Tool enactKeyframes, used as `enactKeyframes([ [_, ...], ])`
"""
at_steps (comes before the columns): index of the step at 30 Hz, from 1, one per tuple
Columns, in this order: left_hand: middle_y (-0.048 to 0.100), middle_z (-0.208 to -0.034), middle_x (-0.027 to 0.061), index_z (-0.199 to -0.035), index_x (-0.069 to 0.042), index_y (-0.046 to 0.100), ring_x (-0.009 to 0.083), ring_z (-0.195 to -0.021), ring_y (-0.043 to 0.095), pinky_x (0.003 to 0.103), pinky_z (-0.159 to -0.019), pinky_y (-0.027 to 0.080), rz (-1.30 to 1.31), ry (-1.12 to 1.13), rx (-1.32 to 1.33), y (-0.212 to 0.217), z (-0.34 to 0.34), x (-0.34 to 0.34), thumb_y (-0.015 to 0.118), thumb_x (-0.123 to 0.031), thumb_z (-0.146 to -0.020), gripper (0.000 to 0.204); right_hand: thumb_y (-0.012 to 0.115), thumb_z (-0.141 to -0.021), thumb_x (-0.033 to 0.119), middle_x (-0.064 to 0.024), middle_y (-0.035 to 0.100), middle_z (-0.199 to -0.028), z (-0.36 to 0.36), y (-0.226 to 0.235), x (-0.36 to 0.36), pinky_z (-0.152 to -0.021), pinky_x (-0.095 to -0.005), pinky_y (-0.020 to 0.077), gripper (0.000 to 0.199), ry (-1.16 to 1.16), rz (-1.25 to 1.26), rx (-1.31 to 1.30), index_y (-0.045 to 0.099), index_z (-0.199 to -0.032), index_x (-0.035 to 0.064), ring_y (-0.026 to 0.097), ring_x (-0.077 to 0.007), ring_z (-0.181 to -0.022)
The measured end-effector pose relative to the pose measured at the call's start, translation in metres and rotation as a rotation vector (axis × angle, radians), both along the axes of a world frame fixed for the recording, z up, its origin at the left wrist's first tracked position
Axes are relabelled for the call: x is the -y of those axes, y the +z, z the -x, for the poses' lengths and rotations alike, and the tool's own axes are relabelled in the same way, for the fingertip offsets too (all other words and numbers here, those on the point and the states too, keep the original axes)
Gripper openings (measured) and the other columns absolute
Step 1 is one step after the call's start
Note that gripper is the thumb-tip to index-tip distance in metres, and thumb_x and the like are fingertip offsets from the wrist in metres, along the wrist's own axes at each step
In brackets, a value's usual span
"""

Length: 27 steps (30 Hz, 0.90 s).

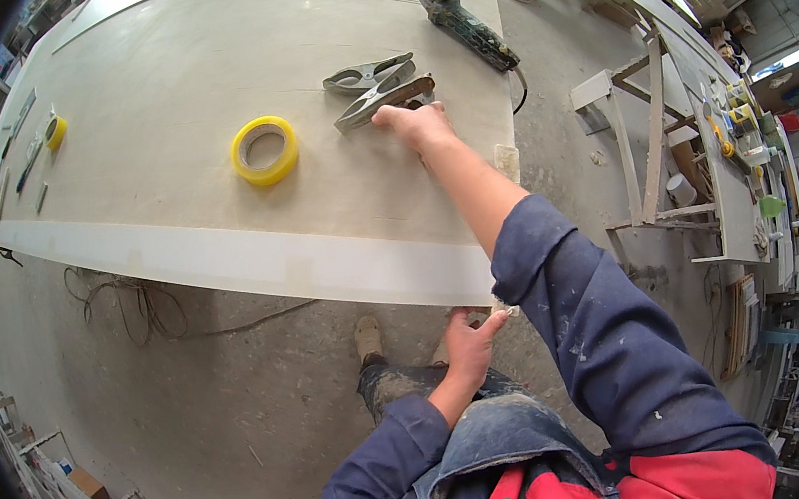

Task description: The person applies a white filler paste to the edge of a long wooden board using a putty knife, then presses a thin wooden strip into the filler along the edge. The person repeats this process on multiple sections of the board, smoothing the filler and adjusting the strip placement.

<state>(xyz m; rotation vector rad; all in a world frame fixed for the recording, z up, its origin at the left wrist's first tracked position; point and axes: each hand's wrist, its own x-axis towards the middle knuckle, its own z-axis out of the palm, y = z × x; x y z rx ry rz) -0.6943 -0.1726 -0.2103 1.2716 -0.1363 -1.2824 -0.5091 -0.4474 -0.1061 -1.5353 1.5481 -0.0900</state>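
Two metal spring clamps lie side by side on the large pale board (pixel 166 88). My right hand (pixel 417 128) reaches over the board and is closed on the nearer spring clamp (pixel 369 108). Just beyond it rests the farther spring clamp (pixel 367 75). Below the board's near right corner, my left hand (pixel 471 349) has its fingers curled by the edge. A small pale piece shows at its thumb tip; what the fingers grip is partly hidden. To the left of the clamps lies a roll of yellow tape (pixel 249 172).
An angle grinder (pixel 466 24) with its cord lies at the board's far right. A smaller yellow tape roll (pixel 55 132) and thin tools are at the left. A cable (pixel 140 309) coils on the floor. A trestle (pixel 651 130) and cluttered bench stand to the right.
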Motion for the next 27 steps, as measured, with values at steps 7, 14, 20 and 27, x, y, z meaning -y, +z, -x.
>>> enactKeyframes([
  [7, 0.066, -0.127, 0.0099, -0.128, 0.001, 0.063, 0.0200, -0.116, 0.061, 0.035, -0.100, 0.049, 0.032, 0.116, -0.029, 0.015, -0.004, 0.001, 0.086, -0.015, -0.088, 0.050, 0.068, -0.086, 0.044, -0.0059, 0.067, -0.109, 0.135, 0.022, -0.005, -0.089, -0.0452, 0.0481, 0.042, -0.082, -0.521, 0.855, 0.066, -0.112, 0.0119, 0.062, -0.0235, -0.097],
  [14, 0.065, -0.135, 0.0109, -0.135, 0.002, 0.058, 0.0211, -0.122, 0.061, 0.037, -0.112, 0.041, 0.098, 0.059, -0.018, 0.001, -0.021, -0.002, 0.081, -0.013, -0.093, 0.050, 0.074, -0.074, 0.009, -0.0097, 0.060, -0.137, 0.325, 0.025, -0.156, -0.106, -0.0400, 0.0465, 0.087, -0.073, -0.461, 0.991, 0.040, -0.153, 0.0050, 0.059, -0.0245, -0.128],
  [20, 0.067, -0.129, 0.0033, -0.131, -0.007, 0.061, 0.0157, -0.113, 0.063, 0.034, -0.099, 0.049, 0.006, 0.060, -0.029, 0.021, -0.034, -0.006, 0.071, -0.009, -0.100, 0.033, 0.074, -0.067, 0.016, -0.0193, 0.045, -0.148, 0.409, -0.100, -0.246, -0.117, -0.0444, 0.0397, 0.089, -0.022, 0.121, 0.335, 0.040, -0.150, 0.0062, 0.046, -0.0394, -0.140],
  [27, 0.058, -0.144, 0.0019, -0.141, -0.012, 0.051, 0.0211, -0.131, 0.055, 0.049, -0.113, 0.045, 0.009, -0.051, -0.030, 0.006, -0.057, -0.013, 0.067, -0.016, -0.103, 0.042, 0.085, -0.061, 0.016, -0.0191, 0.047, -0.146, 0.401, -0.185, -0.237, -0.122, -0.0529, 0.0336, 0.093, 0.238, 0.479, 0.293, 0.046, -0.143, 0.0038, 0.038, -0.0449, -0.146],
])
